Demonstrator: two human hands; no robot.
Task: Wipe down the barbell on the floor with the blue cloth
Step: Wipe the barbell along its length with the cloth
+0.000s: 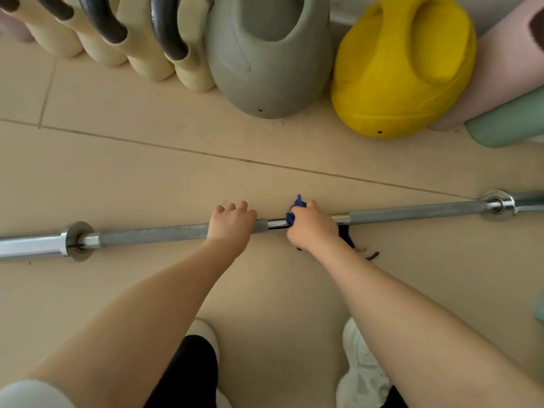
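Head view: the barbell (412, 212) lies on the floor (176, 178). The left hand (232, 223) has a closed grip on the shaft, steadying it; just beside, the right hand (312, 226) clamps the blue cloth (297, 206) round the bar for wiping.

My right hand (312, 228) covers most of the blue cloth (298, 205); only a tuft above my knuckles and a dark fold below my wrist show. My left hand (232, 223) hides the stretch of barbell (153, 234) beneath it. Both barbell ends run off the picture's edges. The kettlebells' (269, 63) tops are cut off above.
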